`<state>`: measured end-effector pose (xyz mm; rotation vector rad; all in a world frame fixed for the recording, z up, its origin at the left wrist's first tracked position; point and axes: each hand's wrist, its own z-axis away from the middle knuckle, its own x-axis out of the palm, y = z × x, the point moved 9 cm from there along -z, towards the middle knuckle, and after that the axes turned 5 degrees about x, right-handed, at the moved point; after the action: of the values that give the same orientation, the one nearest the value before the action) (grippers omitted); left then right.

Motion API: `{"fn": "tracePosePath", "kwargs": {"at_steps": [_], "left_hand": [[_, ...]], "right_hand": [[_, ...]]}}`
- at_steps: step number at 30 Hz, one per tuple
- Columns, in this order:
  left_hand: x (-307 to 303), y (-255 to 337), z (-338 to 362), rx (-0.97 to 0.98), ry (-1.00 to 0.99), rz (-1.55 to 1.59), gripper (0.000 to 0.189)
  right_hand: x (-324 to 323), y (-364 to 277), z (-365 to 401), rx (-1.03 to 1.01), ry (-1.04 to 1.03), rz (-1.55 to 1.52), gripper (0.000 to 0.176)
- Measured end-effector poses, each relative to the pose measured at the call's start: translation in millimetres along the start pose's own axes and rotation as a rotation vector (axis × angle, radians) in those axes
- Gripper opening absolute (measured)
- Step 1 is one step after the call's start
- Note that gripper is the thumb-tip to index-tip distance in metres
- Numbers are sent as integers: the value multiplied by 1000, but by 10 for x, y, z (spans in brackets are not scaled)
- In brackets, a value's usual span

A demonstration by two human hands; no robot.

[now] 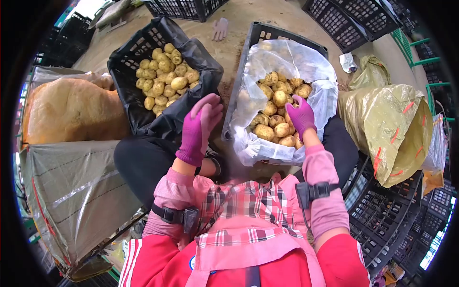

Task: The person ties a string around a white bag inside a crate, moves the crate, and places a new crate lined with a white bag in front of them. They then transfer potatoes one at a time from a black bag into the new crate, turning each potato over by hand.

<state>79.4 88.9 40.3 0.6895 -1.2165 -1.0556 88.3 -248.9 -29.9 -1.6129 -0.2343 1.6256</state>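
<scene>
My left hand [205, 117], in a purple and pink glove, is held with fingers outstretched beside the black-lined crate [125, 98]; nothing shows in it. That crate holds a heap of potatoes [162, 79]. My right hand [302, 115], gloved the same way, is over the potatoes [270, 130] in a second crate [239, 86], lined with a white translucent sheet [256, 60]. Its fingers curl around a potato near the middle of the heap, and the hand hides part of it.
A pink glove [220, 29] lies on the floor beyond the crates. Grey-covered and orange bulky sacks [71, 112] stand at the left. At the right are a yellowish woven sack [382, 126] and black plastic crates [382, 210]. More black crates [358, 21] stand at the back.
</scene>
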Motion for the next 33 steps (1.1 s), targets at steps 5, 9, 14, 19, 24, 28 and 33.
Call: {"fn": "tracePosePath", "kwargs": {"at_steps": [5,9,14,19,24,28,33], "left_hand": [[379,-551,151,-190,-253,-185,41],[403,-779,207,-261,-307,-138,44],[561,-755,229,-235,-317,-100,57],[744,-254,337,221,-322,-704,87],[749,-19,500,535,-266,-994,77],[841,219,547,655,-245,-950,74],[859,166,582,639,-262,-855,72]], "right_hand": [[694,153,-489,71,-160,218,71],[788,181,-554,137,-344,-239,78],[133,-987,690,158,-813,-1150,62],[54,-1060,1267,123,-639,-877,66],[88,-1075,1470,91,-575,-802,59],[148,-1198,1629,177,-714,-1275,58],[103,-1134,1533,72,-494,-986,56]]}}
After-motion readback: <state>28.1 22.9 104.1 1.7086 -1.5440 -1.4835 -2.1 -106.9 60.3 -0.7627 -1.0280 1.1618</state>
